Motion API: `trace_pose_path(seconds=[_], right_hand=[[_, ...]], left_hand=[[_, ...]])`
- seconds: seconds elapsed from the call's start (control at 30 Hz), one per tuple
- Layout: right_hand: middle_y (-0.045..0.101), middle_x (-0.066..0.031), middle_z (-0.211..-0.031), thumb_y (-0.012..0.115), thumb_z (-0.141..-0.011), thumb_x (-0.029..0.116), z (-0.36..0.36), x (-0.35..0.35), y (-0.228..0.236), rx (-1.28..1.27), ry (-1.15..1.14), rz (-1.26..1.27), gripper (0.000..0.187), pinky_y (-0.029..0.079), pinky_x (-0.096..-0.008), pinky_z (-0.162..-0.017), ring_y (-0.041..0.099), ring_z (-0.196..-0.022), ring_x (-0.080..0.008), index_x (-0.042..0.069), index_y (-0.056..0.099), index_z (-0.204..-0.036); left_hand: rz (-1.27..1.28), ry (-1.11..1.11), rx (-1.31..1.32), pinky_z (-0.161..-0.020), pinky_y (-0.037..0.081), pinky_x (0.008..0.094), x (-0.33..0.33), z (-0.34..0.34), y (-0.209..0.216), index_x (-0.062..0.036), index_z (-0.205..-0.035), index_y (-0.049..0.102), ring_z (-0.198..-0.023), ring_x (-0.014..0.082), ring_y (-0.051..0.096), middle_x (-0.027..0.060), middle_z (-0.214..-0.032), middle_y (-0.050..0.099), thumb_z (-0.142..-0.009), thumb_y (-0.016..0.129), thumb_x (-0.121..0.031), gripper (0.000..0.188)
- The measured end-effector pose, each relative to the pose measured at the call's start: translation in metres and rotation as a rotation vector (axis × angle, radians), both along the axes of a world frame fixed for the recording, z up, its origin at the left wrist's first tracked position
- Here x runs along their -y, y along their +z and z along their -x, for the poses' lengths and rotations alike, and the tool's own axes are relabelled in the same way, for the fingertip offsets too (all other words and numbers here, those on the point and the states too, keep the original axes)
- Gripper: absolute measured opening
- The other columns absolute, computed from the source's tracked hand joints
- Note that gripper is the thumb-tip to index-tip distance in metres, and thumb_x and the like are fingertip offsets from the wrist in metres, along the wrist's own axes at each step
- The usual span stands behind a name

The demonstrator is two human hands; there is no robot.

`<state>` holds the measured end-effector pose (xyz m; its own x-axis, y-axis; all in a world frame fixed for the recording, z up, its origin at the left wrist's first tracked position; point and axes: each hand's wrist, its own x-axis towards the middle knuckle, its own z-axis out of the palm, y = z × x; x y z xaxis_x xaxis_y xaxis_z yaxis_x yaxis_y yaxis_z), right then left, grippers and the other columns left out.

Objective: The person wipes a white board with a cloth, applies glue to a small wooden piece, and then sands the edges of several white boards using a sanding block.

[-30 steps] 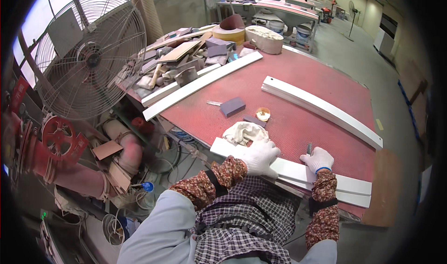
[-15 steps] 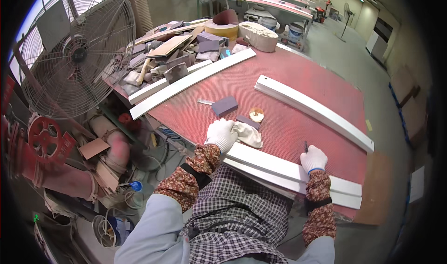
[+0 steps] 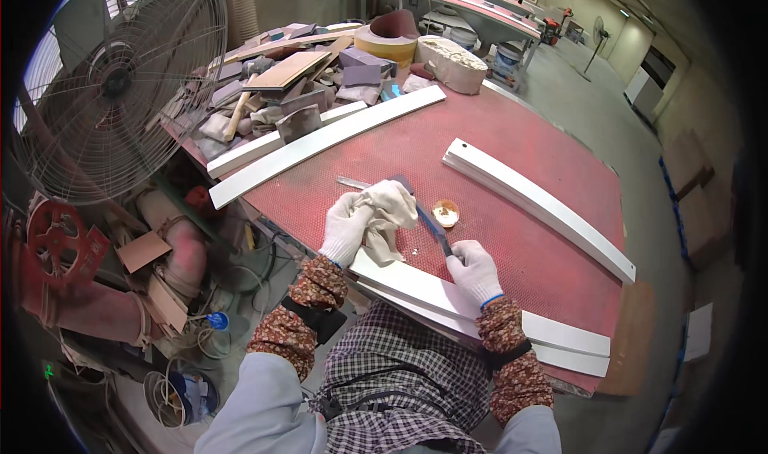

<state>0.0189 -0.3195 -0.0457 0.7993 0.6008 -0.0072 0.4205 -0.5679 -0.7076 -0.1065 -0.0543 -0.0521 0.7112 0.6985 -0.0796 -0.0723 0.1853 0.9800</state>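
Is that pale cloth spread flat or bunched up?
Bunched up: the left hand grips the pale cloth, which drapes in loose, uneven folds.

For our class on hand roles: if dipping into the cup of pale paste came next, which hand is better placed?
Probably the right hand: it grips a thin-bladed tool close to the cup, while the left hand sits farther off, holding an off-white cloth.
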Motion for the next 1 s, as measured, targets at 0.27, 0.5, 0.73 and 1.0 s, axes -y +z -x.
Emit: trace_pose_path(seconds=[0.27,0.5,0.73,1.0], right_hand=[[0.073,-0.0135,-0.104,0.072,-0.095,0.023,0.015,-0.017,0.001,0.226,0.117,0.013,0.018,0.059,-0.045,-0.086,0.073,-0.097,-0.035,0.008,0.075,-0.105],[0.069,-0.0035,-0.08,0.069,-0.104,0.019,0.014,-0.05,0.007,-0.379,-0.037,-0.344,0.022,0.055,-0.0317,-0.065,0.067,-0.068,-0.016,-0.002,0.073,-0.11],[0.075,-0.005,-0.088,0.065,-0.104,0.01,0.037,-0.09,0.017,-0.165,0.088,-0.465,0.02,0.055,-0.0308,-0.065,0.068,-0.071,-0.0118,-0.004,0.072,-0.117],[0.08,-0.0133,-0.102,0.073,-0.098,0.02,0.041,-0.059,0.035,0.203,0.084,-0.141,0.022,0.061,-0.0366,-0.078,0.078,-0.086,-0.0271,0.008,0.078,-0.115]], left_hand=[[-0.042,0.372,0.277,-0.063,0.053,0.0242,-0.075,-0.005,0.069,-0.0039,-0.114,0.067,-0.075,0.0075,0.066,-0.0001,-0.094,0.071,-0.108,0.064,-0.016,0.014],[-0.121,0.058,0.029,-0.066,0.055,0.0248,-0.09,-0.005,0.102,-0.0011,-0.115,0.066,-0.078,0.0101,0.068,0.0031,-0.094,0.071,-0.102,0.066,-0.013,0.018],[0.011,-0.553,-0.129,-0.068,0.06,0.0281,-0.008,-0.002,0.076,-0.0008,-0.129,0.06,-0.087,0.0127,0.07,0.0056,-0.107,0.069,-0.094,0.075,-0.022,0.043],[-0.355,-0.195,-0.053,-0.09,0.058,0.0309,-0.047,-0.042,0.067,-0.0007,-0.117,0.062,-0.101,0.0151,0.068,0.0065,-0.107,0.071,-0.085,0.068,0.004,0.033]])
